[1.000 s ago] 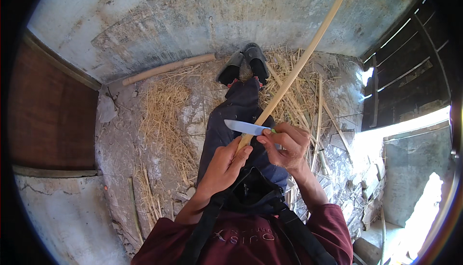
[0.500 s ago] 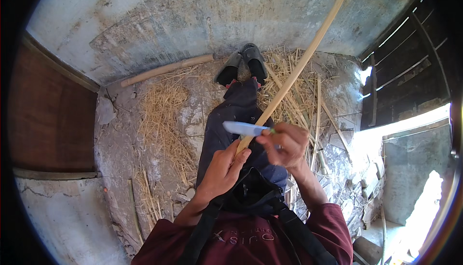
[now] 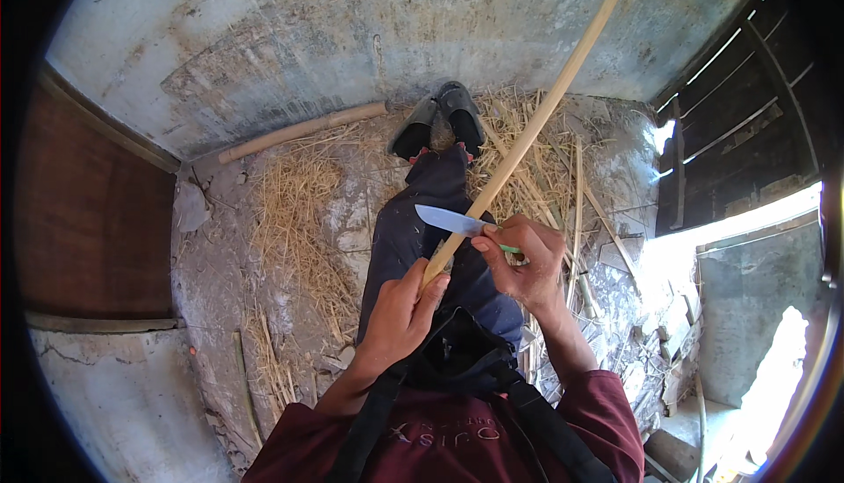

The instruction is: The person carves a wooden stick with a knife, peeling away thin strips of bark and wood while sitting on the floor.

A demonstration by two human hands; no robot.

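Note:
My left hand is wrapped round the near end of a long, pale wooden strip. The strip slants up and away to the right, its far end in front of the wall. In my right hand is a knife with a green handle, mostly covered by the fingers. Its broad, pale blade lies across the strip a little beyond my left hand, tip pointing left. Whether the edge bites into the wood I cannot tell. Both hands are above my outstretched legs in dark trousers.
Straw-like shavings litter the floor on both sides of my legs. A round wooden pole lies along the stained wall. Several split strips lie to the right. Dark slatted boards stand at the far right, with rubble below.
The knife, blurred earlier, now shows sharply and its blade has shifted slightly to the right and away from my left hand. The strip has tilted a little. My left hand keeps its hold.

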